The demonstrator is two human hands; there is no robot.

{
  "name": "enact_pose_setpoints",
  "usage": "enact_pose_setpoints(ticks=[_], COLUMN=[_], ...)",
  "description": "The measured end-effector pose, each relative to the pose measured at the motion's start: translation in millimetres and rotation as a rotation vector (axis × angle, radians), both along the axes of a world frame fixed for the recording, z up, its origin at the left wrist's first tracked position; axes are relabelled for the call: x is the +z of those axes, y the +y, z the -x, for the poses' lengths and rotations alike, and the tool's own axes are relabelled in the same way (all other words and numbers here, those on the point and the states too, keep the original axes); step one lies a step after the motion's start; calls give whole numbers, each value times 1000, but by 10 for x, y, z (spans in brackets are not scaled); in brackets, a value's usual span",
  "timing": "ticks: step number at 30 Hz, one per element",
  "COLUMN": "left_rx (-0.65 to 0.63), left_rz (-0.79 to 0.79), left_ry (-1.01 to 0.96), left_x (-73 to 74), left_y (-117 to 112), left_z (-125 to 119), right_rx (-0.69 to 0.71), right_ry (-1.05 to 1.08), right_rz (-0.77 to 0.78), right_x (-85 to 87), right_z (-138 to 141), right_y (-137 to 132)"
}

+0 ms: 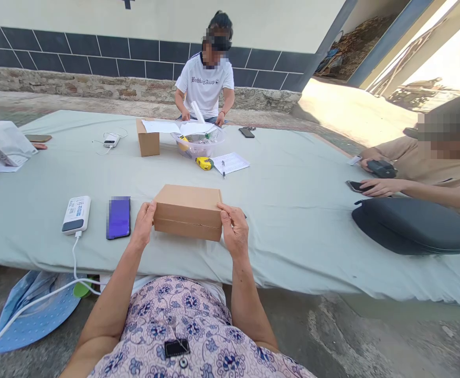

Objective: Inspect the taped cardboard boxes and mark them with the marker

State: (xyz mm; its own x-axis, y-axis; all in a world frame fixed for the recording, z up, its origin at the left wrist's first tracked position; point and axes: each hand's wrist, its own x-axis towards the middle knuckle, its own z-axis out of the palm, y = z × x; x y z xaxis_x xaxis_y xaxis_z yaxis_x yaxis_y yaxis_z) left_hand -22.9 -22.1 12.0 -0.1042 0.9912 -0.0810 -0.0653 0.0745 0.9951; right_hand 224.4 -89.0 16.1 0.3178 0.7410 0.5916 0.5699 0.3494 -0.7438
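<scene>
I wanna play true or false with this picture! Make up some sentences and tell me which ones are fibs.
1. The left hand and the right hand hold a cardboard box. True.
2. The cardboard box is wide open. False: it is closed, or nearly so.
3. A white cable is plugged into the power bank. True.
4. The purple-screened phone lies right of the cardboard box. False: the purple-screened phone lies left of it.
5. A yellow tape measure lies beside a sheet of paper. True.
6. The yellow tape measure sits on the cardboard box. False: it lies on the tablecloth.
</scene>
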Motion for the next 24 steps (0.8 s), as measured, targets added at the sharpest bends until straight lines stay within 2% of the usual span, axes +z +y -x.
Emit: enact_pose_setpoints(ticks=[7,12,17,24], left_rx=[70,129,159,196], left_rz=[8,7,75,104], left_ry=[6,-41,-79,-64], left_x=[-64,-93,-138,-198], left_y=[57,100,147,197], left_z=[81,123,169,244], right_rx=[91,171,259,293], right_ry=[41,-111,-254,-393], right_rz=[-35,-63,-76,-107], right_x=[39,67,84,42], right_z=[125,170,187,230], right_y=[-37,-65,-81,-43])
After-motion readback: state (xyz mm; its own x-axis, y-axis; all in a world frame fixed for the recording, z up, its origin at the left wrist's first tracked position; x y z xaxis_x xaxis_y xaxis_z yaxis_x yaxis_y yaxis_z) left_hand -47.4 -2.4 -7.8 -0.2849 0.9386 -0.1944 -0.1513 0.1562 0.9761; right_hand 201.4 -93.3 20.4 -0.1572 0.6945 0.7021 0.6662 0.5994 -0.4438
